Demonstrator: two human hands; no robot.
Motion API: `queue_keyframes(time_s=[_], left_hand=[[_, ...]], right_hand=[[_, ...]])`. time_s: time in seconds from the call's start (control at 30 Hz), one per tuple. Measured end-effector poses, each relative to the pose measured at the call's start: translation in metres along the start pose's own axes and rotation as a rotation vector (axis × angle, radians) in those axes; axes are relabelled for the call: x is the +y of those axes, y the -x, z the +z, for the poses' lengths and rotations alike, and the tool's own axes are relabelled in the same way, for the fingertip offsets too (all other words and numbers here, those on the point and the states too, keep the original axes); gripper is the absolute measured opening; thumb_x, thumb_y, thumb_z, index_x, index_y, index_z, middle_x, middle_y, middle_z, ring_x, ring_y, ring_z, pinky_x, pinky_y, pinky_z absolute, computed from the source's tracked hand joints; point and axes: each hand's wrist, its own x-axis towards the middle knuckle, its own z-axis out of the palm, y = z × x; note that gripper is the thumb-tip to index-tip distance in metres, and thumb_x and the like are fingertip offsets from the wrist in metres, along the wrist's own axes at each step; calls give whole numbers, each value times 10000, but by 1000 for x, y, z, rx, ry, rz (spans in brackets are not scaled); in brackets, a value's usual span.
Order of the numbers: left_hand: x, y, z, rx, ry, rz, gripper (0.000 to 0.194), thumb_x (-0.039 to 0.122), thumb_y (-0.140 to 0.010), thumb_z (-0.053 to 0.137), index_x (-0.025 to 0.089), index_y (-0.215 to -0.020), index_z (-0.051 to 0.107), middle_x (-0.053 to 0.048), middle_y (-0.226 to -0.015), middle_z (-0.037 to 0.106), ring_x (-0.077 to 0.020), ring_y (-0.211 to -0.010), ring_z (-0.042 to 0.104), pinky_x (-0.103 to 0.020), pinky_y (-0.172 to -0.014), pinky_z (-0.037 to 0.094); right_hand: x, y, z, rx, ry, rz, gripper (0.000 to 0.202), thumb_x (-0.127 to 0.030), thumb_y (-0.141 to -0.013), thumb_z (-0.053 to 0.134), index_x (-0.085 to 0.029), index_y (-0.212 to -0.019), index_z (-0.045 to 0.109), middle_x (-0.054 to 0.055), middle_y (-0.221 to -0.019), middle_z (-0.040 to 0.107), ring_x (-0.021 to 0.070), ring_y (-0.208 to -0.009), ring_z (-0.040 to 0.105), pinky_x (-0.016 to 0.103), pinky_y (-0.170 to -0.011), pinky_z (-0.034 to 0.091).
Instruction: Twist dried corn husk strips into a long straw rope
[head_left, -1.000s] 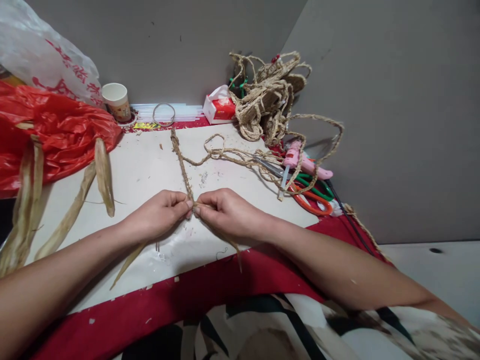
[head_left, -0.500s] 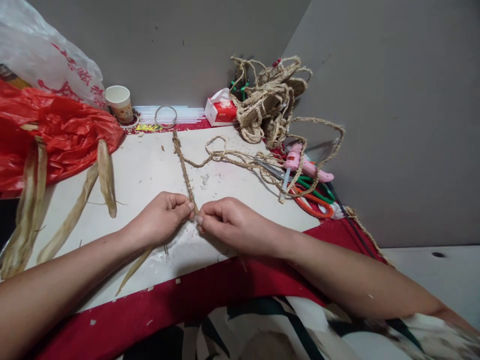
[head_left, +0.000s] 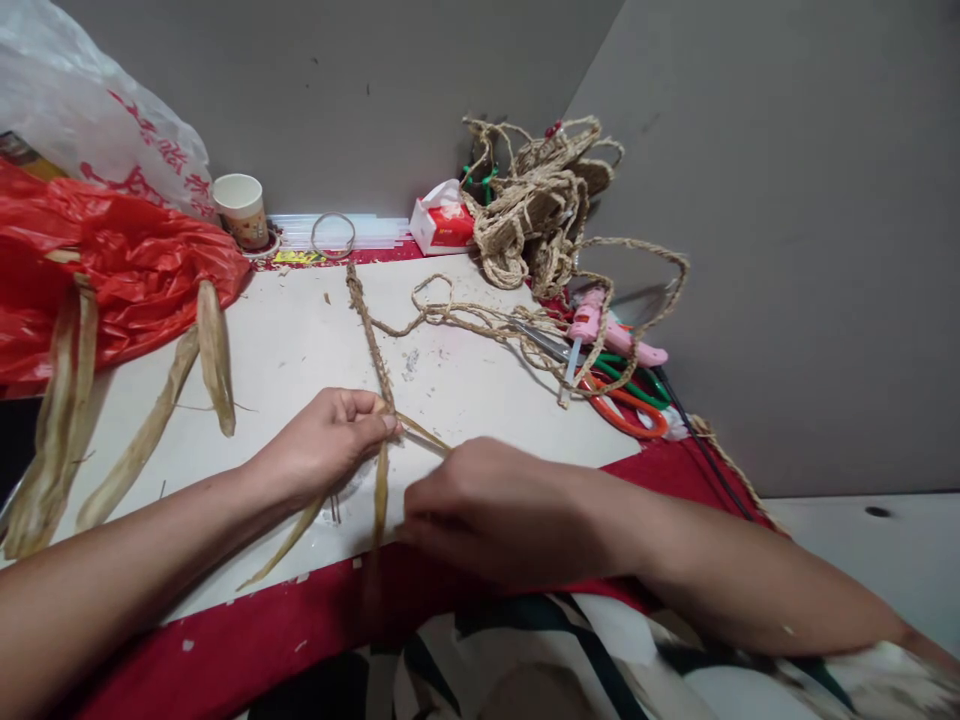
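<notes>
A thin braided cord (head_left: 369, 335) of dry plant fibre runs down the white board (head_left: 300, 350). Its lower end is pinched between the thumb and fingers of my left hand (head_left: 341, 435). From that pinch one flat strand (head_left: 424, 432) stretches right towards my right hand (head_left: 480, 505), another (head_left: 382, 490) hangs down, and a third (head_left: 289, 545) trails below my left wrist. My right hand is curled and blurred, lower and to the right; its fingertips are hard to make out, and whether it grips a strand is unclear.
Dry strips (head_left: 216, 360) lie at left by a red plastic bag (head_left: 127, 270). Along the back stand a paper cup (head_left: 241, 210), clear sticks (head_left: 375, 232) and a tissue pack (head_left: 442, 225). At right are coiled braid (head_left: 532, 210), a pink glue gun (head_left: 611, 330) and orange-handled scissors (head_left: 626, 415).
My right hand has moved down and to the right, away from my left hand. Strands now show between and below the hands. My left hand still pinches the braid, barely shifted.
</notes>
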Motion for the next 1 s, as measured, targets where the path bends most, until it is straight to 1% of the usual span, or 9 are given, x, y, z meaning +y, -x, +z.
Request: queue_keyframes(time_s=[0.13,0.17,0.33,0.4,0.5,0.6,0.8,0.9,1.0], left_hand=[[1,0,-1,-44,52,12,237,302,-793,604,153,-637,505,82,-462,321,-36,-408,211,-216,-424,118],[2,0,-1,-54,67,20,230,303,-796,606,153,-647,513,84,-461,314,-36,-407,203,-215,-422,117],[0,-3,-4,-85,43,98,200,309,-805,589,139,-699,591,49,-511,452,-51,-452,325,-201,-468,256],[-1,-4,-6,-99,-49,152,206,305,-813,564,129,-724,623,-3,-628,567,-79,-559,445,-210,-550,338],[-1,-4,-9,-69,-285,197,240,327,-827,520,128,-766,640,-10,-663,578,-103,-603,461,-226,-573,353],[4,1,-11,-1,-609,226,256,327,-841,472,148,-747,629,18,-593,510,-103,-553,415,-229,-533,316],[15,19,-3,104,-1262,219,310,308,-890,329,178,-803,596,-39,-613,580,-170,-544,511,-284,-518,282],[13,29,6,92,-1429,221,279,279,-886,322,164,-923,573,-54,-594,593,-207,-516,551,-296,-490,273],[9,35,12,41,-1531,249,297,190,-843,359,115,-1064,543,-65,-597,608,-242,-525,583,-309,-490,308]], right_hand=[[18,-4,-14,514,-173,221,296,-301,-918,423,-131,-743,589,18,-643,563,96,-590,459,222,-578,327],[24,-8,-13,562,-227,224,269,-317,-914,437,-128,-815,600,30,-710,591,105,-640,487,223,-604,346],[50,-31,4,134,-689,230,392,-456,-896,448,-116,-757,585,-11,-577,512,73,-486,386,215,-493,305],[54,-35,6,92,-772,226,415,-483,-850,515,-116,-661,564,-26,-536,466,58,-466,337,211,-469,270],[55,-38,7,68,-900,235,412,-447,-802,581,-146,-542,478,-62,-436,366,47,-417,264,214,-429,202],[51,-39,12,153,-965,322,361,-341,-823,540,-158,-521,465,-83,-368,292,49,-372,203,227,-408,148],[39,-39,23,337,-752,415,289,-236,-826,506,-124,-577,597,-34,-471,455,65,-452,333,219,-477,263],[33,-38,24,373,-828,380,298,-244,-842,491,-126,-588,592,-5,-550,538,79,-523,429,217,-550,334],[30,-36,27,375,-972,360,344,-290,-839,513,-155,-524,496,-43,-445,425,65,-436,344,213,-475,289]])
